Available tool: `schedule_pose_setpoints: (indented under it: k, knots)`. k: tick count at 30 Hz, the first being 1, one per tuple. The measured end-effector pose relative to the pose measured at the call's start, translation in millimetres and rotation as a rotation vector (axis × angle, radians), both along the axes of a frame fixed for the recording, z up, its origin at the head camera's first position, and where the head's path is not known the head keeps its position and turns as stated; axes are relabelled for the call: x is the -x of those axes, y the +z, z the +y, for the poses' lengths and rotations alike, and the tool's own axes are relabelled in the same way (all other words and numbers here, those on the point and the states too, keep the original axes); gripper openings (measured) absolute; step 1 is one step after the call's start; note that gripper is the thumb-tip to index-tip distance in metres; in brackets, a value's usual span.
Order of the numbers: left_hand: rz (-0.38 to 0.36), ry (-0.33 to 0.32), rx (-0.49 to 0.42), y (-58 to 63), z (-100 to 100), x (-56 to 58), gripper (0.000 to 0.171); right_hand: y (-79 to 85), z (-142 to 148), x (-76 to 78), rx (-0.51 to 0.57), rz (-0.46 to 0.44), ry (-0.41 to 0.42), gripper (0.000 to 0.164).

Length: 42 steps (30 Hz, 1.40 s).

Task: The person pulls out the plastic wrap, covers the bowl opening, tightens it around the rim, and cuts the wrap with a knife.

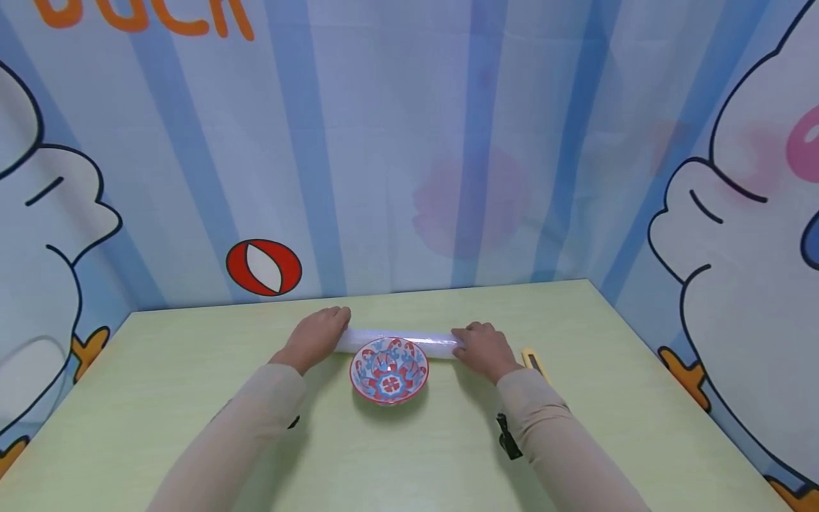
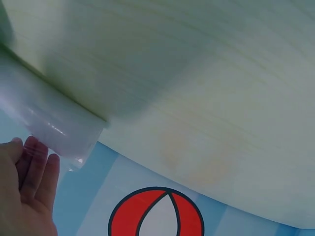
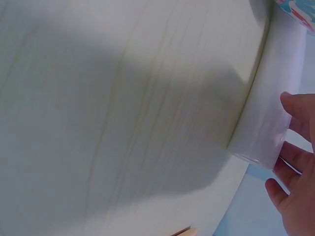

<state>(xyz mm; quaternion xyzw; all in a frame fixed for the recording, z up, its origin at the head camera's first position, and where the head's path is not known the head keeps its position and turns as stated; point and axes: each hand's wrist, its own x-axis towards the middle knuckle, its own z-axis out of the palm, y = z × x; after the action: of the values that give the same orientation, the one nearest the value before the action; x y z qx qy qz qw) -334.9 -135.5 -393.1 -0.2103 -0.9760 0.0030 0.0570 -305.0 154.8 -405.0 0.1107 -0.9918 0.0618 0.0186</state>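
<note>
A roll of clear plastic wrap (image 1: 441, 344) lies crosswise on the table, just behind a red, blue and white patterned bowl (image 1: 389, 371). The bowl stands upright and hides the middle of the roll's near side. At the roll's left end, my left hand (image 1: 318, 338) holds it; the left wrist view shows the fingertips (image 2: 37, 147) against the film at its far edge. My right hand (image 1: 484, 350) grips the other end, with the thumb (image 3: 295, 105) on the roll (image 3: 268, 113) and the fingers partly hidden behind it.
A yellow utility knife (image 1: 533, 361) lies right of my right hand, partly covered by the sleeve. The pale wooden table (image 1: 211, 370) ends at a striped blue cloth backdrop (image 1: 384, 142) with cartoon figures at both sides.
</note>
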Motion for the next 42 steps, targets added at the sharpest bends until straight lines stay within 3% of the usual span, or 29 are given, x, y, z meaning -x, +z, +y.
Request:
schedule_pose_setpoints:
  k: [7, 15, 23, 29, 42]
  knots:
    - [0.051, 0.031, -0.024, -1.5, 1.8, 0.6, 0.029, 2.7, -2.4, -2.1, -0.008, 0.063, 0.049, 0.042]
    - [0.083, 0.039, -0.084, -4.1, 1.4, 0.3, 0.017, 5.3, -11.5, -2.5, 0.052, 0.095, 0.095, 0.031]
    - [0.071, 0.022, -0.135, -4.5, -2.1, -1.2, 0.020, 6.5, -22.9, 0.2, 0.127, 0.079, 0.058, 0.018]
    - [0.065, 0.008, -0.130, -2.7, -1.8, -2.8, 0.018, 7.8, -28.5, 1.3, 0.108, 0.066, 0.042, 0.006]
    - [0.061, 0.014, -0.120, -0.1, -2.8, -3.6, 0.018, 10.7, -26.4, 4.6, 0.153, 0.019, 0.016, 0.012]
